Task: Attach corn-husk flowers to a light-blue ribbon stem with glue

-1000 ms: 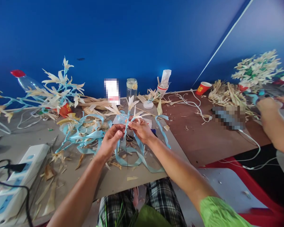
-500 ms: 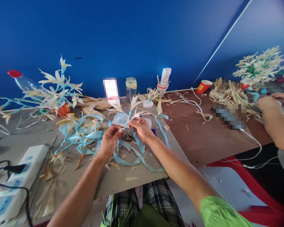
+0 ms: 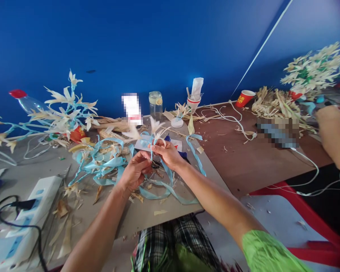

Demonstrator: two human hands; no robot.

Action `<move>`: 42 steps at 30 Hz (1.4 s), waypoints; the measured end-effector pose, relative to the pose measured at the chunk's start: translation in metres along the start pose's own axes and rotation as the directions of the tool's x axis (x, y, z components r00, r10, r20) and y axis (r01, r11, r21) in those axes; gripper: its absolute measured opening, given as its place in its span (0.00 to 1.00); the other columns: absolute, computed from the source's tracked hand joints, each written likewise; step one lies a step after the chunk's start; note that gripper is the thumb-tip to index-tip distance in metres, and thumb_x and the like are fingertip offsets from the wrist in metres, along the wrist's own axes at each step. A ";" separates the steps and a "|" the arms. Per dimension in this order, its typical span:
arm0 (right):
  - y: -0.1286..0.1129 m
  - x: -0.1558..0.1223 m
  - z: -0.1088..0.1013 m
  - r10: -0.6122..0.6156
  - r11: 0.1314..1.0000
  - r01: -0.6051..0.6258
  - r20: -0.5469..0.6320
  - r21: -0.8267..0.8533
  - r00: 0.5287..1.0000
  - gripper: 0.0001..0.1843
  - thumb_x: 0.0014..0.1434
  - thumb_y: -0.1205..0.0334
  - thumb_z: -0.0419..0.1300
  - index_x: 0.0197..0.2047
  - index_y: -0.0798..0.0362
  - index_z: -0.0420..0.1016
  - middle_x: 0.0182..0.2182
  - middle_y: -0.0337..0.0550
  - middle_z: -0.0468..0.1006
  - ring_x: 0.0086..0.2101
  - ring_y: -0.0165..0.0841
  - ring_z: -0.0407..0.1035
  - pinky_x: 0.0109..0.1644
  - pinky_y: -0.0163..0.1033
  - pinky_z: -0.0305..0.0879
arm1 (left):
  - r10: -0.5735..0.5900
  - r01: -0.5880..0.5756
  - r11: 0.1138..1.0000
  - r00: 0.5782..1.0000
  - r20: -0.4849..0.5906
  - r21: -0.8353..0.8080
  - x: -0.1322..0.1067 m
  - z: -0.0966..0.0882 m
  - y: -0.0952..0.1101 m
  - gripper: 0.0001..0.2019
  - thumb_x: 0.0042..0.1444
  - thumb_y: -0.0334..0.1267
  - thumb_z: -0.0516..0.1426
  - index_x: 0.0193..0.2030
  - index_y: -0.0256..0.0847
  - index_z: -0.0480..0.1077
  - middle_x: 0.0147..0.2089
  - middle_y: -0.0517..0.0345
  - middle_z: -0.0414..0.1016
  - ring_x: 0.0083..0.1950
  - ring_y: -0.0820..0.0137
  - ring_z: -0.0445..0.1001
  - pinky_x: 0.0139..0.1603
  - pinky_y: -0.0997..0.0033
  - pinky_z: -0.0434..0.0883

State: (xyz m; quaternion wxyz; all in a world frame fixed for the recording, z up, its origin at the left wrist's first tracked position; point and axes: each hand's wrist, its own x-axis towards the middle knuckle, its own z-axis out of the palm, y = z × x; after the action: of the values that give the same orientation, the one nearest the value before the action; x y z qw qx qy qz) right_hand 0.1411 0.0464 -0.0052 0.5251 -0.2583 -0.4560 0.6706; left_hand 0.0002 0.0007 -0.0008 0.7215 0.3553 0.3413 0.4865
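Between my hands stands a handmade flower of pale husk petals on a stem wrapped in light blue tape. My left hand pinches the stem's lower end. Higher up, just under the petals, the fingers of my right hand close on the same stem. A long light blue ribbon trails below my right hand and loops over the table. To the left lies a tangle of blue-wrapped stems with husk flowers. My fingers hide part of the stem.
A power strip with black cables is at left. Behind it stands a flower arrangement. A glass jar, a paper cup and a red cup line the wall. Another person's arm reaches in at right.
The flower stem has turned more upright, its petals blurred by motion. My left hand has moved slightly right and down along it. The view has shifted a little.
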 end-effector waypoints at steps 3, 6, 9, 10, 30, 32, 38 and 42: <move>0.000 0.001 -0.001 0.006 1.000 -0.006 -0.023 0.020 1.000 0.18 0.40 0.51 0.70 0.22 0.54 0.69 0.23 0.34 0.71 0.22 0.23 0.58 0.29 0.33 0.54 | 0.015 -0.014 0.998 1.000 -0.017 0.054 -0.001 -0.003 0.000 0.07 0.42 0.28 0.63 0.27 0.35 0.69 0.29 0.62 0.67 0.22 0.83 0.59 0.24 0.77 0.59; -0.001 0.002 -0.002 0.000 1.000 0.001 -0.055 0.021 0.998 0.18 0.39 0.52 0.71 0.22 0.54 0.69 0.23 0.33 0.70 0.23 0.22 0.56 0.29 0.32 0.54 | 0.006 -0.006 1.000 1.000 -0.023 0.020 -0.001 -0.004 0.000 0.08 0.44 0.32 0.63 0.33 0.36 0.72 0.24 0.63 0.63 0.23 0.79 0.60 0.26 0.76 0.60; -0.002 0.002 -0.002 -0.013 1.000 0.014 -0.066 0.019 0.998 0.17 0.39 0.53 0.71 0.21 0.54 0.69 0.22 0.33 0.70 0.23 0.22 0.56 0.30 0.32 0.54 | 0.025 -0.025 1.000 0.997 -0.068 -0.007 -0.001 -0.001 0.000 0.09 0.48 0.40 0.63 0.33 0.37 0.72 0.21 0.65 0.60 0.22 0.80 0.57 0.24 0.77 0.57; -0.002 0.001 -0.001 -0.011 1.000 0.013 -0.063 0.028 0.998 0.17 0.39 0.54 0.71 0.21 0.54 0.69 0.22 0.33 0.71 0.23 0.22 0.56 0.30 0.32 0.54 | 0.033 -0.032 0.999 0.996 -0.082 0.008 0.000 0.000 0.000 0.10 0.48 0.41 0.63 0.32 0.37 0.72 0.21 0.65 0.59 0.21 0.80 0.56 0.24 0.78 0.56; -0.003 0.000 0.003 0.022 0.993 -0.012 -0.090 0.114 0.996 0.14 0.32 0.58 0.74 0.21 0.50 0.74 0.21 0.33 0.73 0.26 0.27 0.65 0.37 0.35 0.62 | 0.484 -0.247 0.577 0.871 -0.082 0.779 -0.001 0.006 0.000 0.06 0.52 0.38 0.57 0.35 0.40 0.70 0.32 0.59 0.71 0.34 0.71 0.67 0.37 0.70 0.64; -0.003 0.000 0.004 0.033 0.992 -0.021 -0.095 0.123 0.995 0.14 0.31 0.58 0.74 0.22 0.50 0.75 0.21 0.33 0.73 0.27 0.27 0.66 0.39 0.36 0.63 | 0.567 -0.240 0.505 0.816 -0.110 0.829 -0.001 0.005 0.000 0.09 0.49 0.37 0.59 0.38 0.40 0.70 0.36 0.57 0.72 0.39 0.68 0.68 0.42 0.68 0.64; -0.004 -0.001 0.004 0.040 0.994 -0.028 -0.111 0.109 0.993 0.15 0.30 0.59 0.75 0.23 0.50 0.76 0.24 0.34 0.75 0.30 0.29 0.69 0.42 0.38 0.64 | 0.575 -0.258 0.510 0.811 -0.102 0.821 -0.006 0.008 0.004 0.04 0.47 0.37 0.61 0.28 0.40 0.71 0.28 0.59 0.71 0.32 0.70 0.66 0.36 0.71 0.62; -0.003 -0.002 0.002 0.065 0.995 -0.056 -0.120 0.083 0.991 0.17 0.29 0.57 0.74 0.24 0.49 0.76 0.23 0.35 0.74 0.30 0.31 0.68 0.39 0.39 0.65 | 0.453 -0.258 0.722 0.877 -0.158 0.642 -0.007 0.014 0.005 0.05 0.46 0.36 0.62 0.31 0.39 0.73 0.27 0.60 0.72 0.28 0.73 0.66 0.31 0.74 0.62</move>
State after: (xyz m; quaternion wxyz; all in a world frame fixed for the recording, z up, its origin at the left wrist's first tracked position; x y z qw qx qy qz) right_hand 0.1413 0.0444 -0.0023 0.5413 -0.2916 -0.3879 0.6867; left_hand 0.0072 -0.0067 0.0117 0.4003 0.5461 0.5091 0.5314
